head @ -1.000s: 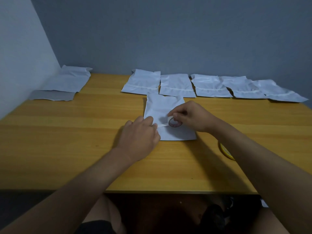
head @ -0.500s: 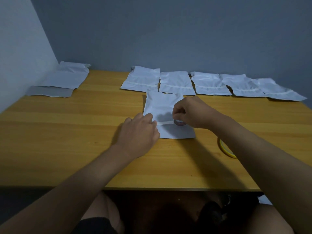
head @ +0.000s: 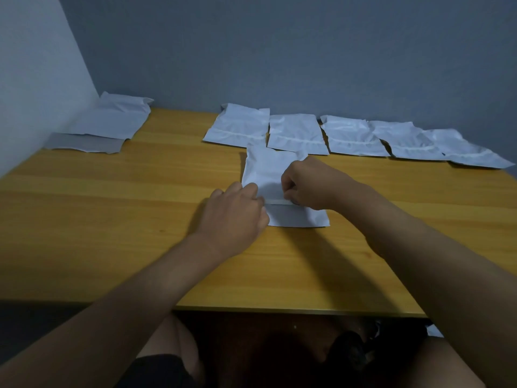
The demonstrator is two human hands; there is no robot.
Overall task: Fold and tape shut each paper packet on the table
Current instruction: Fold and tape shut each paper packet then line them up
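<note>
A white paper packet (head: 265, 169) lies flat at the table's middle, its lower part folded up. My left hand (head: 235, 211) holds the end of a pale tape strip (head: 275, 202) with curled fingers at the packet's left edge. My right hand (head: 307, 186) grips a small tape roll (head: 294, 203) on the packet; the fingers hide most of the roll. The strip runs along the fold between the two hands.
Several white packets (head: 296, 133) with a tape band across each lie in a row along the table's back edge. Another white packet (head: 114, 119) lies on a grey one (head: 89, 142) in the back left corner. Walls stand behind and to the left.
My right hand drew the tape roll a little to the right over the packet, so a strip of tape now shows between the hands. My left hand stayed at the packet's left edge.
</note>
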